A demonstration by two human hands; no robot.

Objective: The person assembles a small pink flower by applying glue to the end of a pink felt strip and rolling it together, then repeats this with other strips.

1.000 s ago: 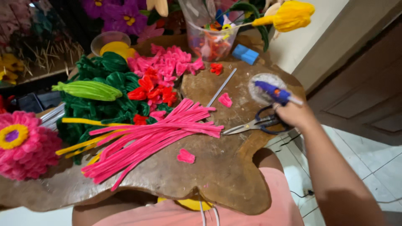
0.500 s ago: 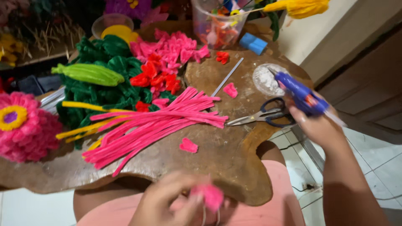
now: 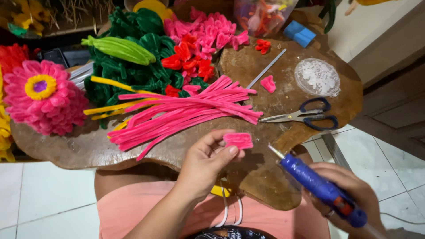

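Nearest the camera, the right hand (image 3: 349, 194) was wrapped around a blue glue gun (image 3: 321, 188), its grip closed on the body, with the metal nozzle pointing up and left toward the near edge of the surface (image 3: 265, 186). Just left of it, the left hand (image 3: 208, 161) pinched a small folded pink chenille piece (image 3: 238, 140) between thumb and fingertips, that grip clamped on it, and held the piece above the near rim of the irregular brown wooden surface. The nozzle tip sat near the pink piece but apart from it.

Farther in, a bundle of long pink chenille stems (image 3: 186, 113) lay fanned across the middle of the surface, with a few yellow stems (image 3: 110, 106) beside it on the left. To the right of the bundle rested blue-handled scissors (image 3: 305, 116), blades pointing left. Beyond them lay a round clear lid (image 3: 317, 77) and a small pink scrap (image 3: 268, 84) just beside a thin grey stick (image 3: 265, 68).

At the left edge sat a large pink flower with a yellow and purple centre (image 3: 42, 97). Farther back were piled green chenille leaves (image 3: 133, 66), red petals (image 3: 188, 59) and pink petals (image 3: 203, 31), with a light green bud shape (image 3: 121, 48) lying on the green. At the far right edge sat a blue block (image 3: 299, 34) and a clear container (image 3: 263, 15).
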